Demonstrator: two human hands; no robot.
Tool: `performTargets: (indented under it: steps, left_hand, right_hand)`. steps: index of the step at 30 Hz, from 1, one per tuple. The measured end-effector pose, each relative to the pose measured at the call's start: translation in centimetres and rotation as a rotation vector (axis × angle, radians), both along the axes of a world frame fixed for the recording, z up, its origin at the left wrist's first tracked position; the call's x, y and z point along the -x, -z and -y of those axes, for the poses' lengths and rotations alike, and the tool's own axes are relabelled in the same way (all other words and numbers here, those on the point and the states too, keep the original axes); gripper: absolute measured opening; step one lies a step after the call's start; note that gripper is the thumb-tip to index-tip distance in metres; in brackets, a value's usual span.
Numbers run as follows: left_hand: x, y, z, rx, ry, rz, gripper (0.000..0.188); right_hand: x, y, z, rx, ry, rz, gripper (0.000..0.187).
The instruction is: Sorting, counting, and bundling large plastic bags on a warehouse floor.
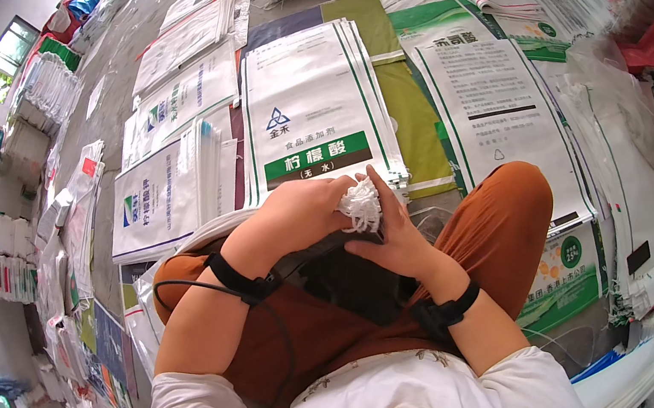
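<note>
Perhaps bundling is in hand: my left hand [310, 203] pinches white string [362, 206] by the near edge of the sack [311, 89]; my right hand [403, 243] rests alongside, thumb spread; next likely wants a steady grip.

Looped white bundle [362, 205], perhaps cord, between hands [302, 207] [400, 244]

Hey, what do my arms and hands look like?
Your left hand and right hand are ungloved. The left strap and right strap are black with dark attachments; a thin black cable curves past the left one. Your short sleeves are white.
</note>
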State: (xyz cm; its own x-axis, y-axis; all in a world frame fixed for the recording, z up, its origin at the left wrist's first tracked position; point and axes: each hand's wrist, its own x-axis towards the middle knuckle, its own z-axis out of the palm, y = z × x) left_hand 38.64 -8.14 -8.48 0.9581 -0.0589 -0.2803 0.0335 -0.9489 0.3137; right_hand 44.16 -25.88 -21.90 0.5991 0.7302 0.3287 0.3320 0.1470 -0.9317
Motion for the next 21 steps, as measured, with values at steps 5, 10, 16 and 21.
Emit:
performTargets:
  steps: [5,10,16,21]
  left_hand:
    - [0.3,1.6,1.7,-0.045,0.043,0.29,0.052]
    - [0.8,3.7,4.1,-0.181,0.023,0.512,0.057]
    - [0.0,5.6,7.1,-0.154,-0.014,0.763,0.057]
    - [-1.2,7.6,9.5,-0.074,-0.136,0.86,0.048]
  right_hand:
    - [0.5,1.0,-1.1,0.175,0.245,0.155,0.09]
    - [0.8,1.1,-1.9,0.223,0.305,0.169,0.076]
    - [1.7,-0.2,-1.6,0.163,0.4,0.358,0.05]
    - [1.3,0.7,-1.7,0.17,0.309,0.213,0.049]
